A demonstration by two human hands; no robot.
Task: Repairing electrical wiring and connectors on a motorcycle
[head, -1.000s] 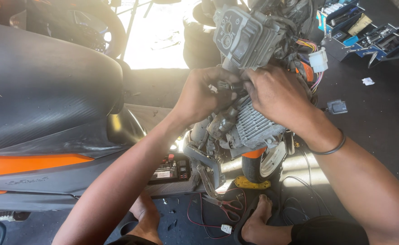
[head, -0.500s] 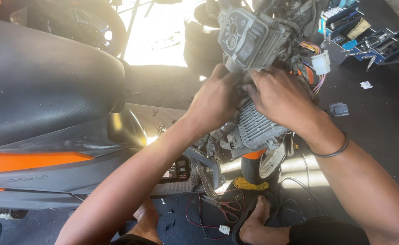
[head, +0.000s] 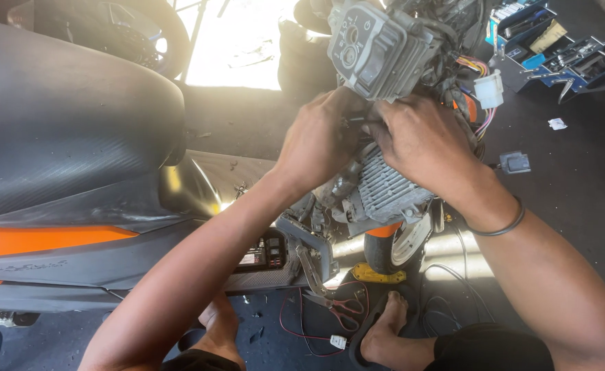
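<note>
My left hand (head: 319, 141) and my right hand (head: 422, 141) meet at the stripped front of a scooter, both closed around a small dark part (head: 359, 120) between them, just under the grey handlebar housing (head: 378, 51). What the fingers grip is mostly hidden. Below my hands sits a ribbed grey metal unit (head: 385, 189) with brackets. Coloured wires and a white plug (head: 488, 89) hang to the right of the housing. A black band circles my right wrist.
The scooter's black seat (head: 69, 130) and orange side panel (head: 41, 240) fill the left. A blue toolbox (head: 556, 48) stands at the top right. The front wheel (head: 398, 247), red-handled pliers (head: 343, 309), loose wires and my bare feet lie below. A small black relay (head: 515, 163) rests on the floor.
Both hands have stayed on the same spot under the handlebar housing. My left hand shifted slightly right and closer to the right hand; the view moved a little.
</note>
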